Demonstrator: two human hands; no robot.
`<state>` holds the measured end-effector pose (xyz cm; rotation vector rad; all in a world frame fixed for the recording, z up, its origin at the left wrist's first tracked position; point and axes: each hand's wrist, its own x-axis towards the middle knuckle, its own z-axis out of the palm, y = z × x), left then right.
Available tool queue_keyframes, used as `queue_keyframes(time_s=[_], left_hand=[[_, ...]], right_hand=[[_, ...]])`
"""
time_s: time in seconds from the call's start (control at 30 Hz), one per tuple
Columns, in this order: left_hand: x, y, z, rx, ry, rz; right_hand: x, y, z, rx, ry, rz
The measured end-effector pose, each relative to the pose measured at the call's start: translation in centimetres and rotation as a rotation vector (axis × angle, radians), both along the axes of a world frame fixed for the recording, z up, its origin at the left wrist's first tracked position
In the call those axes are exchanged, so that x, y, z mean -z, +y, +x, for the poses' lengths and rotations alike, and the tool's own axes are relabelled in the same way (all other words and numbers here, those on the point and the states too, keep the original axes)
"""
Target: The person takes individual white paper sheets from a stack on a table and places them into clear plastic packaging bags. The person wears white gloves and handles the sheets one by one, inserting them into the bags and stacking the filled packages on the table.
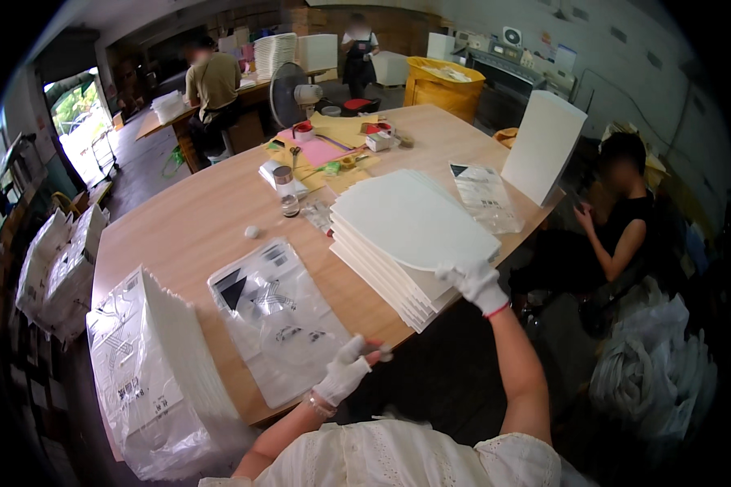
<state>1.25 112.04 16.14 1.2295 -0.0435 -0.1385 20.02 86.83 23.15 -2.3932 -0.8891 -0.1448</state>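
Observation:
A stack of white boards [414, 215] with rounded ends lies on the wooden table in front of me, its edges fanned into steps. My right hand [475, 286], in a white glove with a red cuff, grips the near right edge of the top board; part of its fingers is hidden. My left hand [348, 372], gloved with bare fingertips, hovers by the table's near edge with fingers apart and nothing plainly in them. Beside it a clear printed plastic bag [278, 321] lies flat. Farther left stands a thick pile of printed plastic bags [150, 373].
Beyond the stack sit a jar [284, 180], scissors [295, 154], tape and coloured paper. A white board [544, 146] stands upright at the table's right corner, near another plastic bag [487, 196]. A seated person [625, 211] is at right; a fan [288, 93] stands behind the table.

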Motion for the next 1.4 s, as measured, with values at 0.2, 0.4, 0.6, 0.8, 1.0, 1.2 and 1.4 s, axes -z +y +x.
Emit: queue_keyframes(time_s=[0.2, 0.4, 0.6, 0.8, 1.0, 1.2, 1.4], left_hand=[[-0.1, 0.7, 0.1, -0.005, 0.381, -0.334], [-2.1, 4.3, -3.2, 0.095, 0.016, 0.465], [-1.6, -0.4, -6.3, -0.165, -0.522, 1.338], [0.7, 11.9, -4.4, -0.966, -0.121, 1.385], [4.8, 7.5, -1.3, -0.604, -0.557, 1.227], [8.7, 7.5, 0.8, -0.54, -0.415, 1.284], [16.0, 11.8, -0.3, -0.513, -0.889, 1.519]], right_hand=[[-2.8, 6.0, -14.3, -0.665, -0.074, 0.077], [10.9, -2.7, -11.3, -0.169, 1.25, 1.261], [11.1, 12.4, -18.1, 0.153, 0.439, 0.802], [10.3, 6.3, -17.6, -0.14, -0.05, 0.322], [10.7, 12.3, -15.7, -0.043, 0.184, -0.482], [13.3, 17.5, -10.6, 0.257, 0.422, -0.044], [21.1, 20.9, -2.6, 0.193, 0.252, -0.293]])
